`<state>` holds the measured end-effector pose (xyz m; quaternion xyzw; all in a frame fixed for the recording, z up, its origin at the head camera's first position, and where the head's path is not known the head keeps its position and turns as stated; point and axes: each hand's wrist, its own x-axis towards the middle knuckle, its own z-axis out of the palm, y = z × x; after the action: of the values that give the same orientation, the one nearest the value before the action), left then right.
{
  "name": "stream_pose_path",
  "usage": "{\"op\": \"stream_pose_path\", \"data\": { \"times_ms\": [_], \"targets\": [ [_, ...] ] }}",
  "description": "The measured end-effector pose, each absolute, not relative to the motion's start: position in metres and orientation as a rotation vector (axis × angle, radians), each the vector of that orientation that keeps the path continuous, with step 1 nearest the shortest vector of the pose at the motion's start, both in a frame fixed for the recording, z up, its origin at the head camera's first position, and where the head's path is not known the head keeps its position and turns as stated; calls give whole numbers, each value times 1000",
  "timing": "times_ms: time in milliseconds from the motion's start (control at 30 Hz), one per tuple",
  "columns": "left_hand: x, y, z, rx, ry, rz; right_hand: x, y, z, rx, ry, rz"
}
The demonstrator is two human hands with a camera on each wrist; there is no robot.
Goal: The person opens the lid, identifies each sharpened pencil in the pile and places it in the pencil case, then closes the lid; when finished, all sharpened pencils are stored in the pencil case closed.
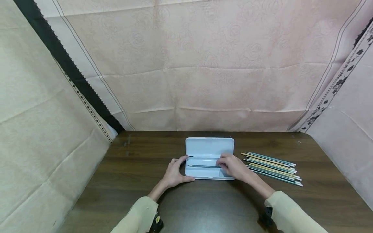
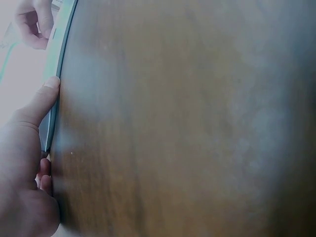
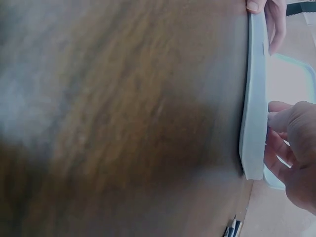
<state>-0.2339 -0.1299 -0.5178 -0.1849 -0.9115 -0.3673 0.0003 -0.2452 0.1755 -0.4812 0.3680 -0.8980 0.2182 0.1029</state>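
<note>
A pale blue pencil case (image 1: 209, 146) lies open on the table, its lid tipped back. My left hand (image 1: 174, 174) spans the case's left end, thumb at the front edge and fingers toward the hinge side. In the left wrist view, that thumb (image 2: 47, 94) presses on the case's front wall (image 2: 59, 44). A dark pencil (image 1: 201, 166) lies lengthwise in the case's long compartment, tip to the left. My right hand (image 1: 234, 166) pinches its right end with curled fingers, which hide that end. From the right wrist, the right hand (image 3: 301, 143) shows just behind the front wall (image 3: 255, 98).
Right of the case, a loose row of several green and yellowish pencils (image 1: 274, 168) lies slanted on the brown wooden table (image 1: 209, 204). Patterned cloth (image 1: 204, 87) hangs behind the table's back edge and along both sides.
</note>
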Motion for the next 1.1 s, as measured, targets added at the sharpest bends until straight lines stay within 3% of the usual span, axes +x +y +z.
{"op": "stream_pose_path", "data": {
  "times_ms": [300,733,1100],
  "targets": [
    [-233,-130,-517,-582,-2863,-1160,-232,224,-471,950,-2526,679],
    [-233,-132,-516,-594,-2857,-1155,-182,328,-488,801,-2422,512],
    [-234,-130,-518,-590,-2854,-1160,-156,370,-501,616,-2460,437]
  ]
}}
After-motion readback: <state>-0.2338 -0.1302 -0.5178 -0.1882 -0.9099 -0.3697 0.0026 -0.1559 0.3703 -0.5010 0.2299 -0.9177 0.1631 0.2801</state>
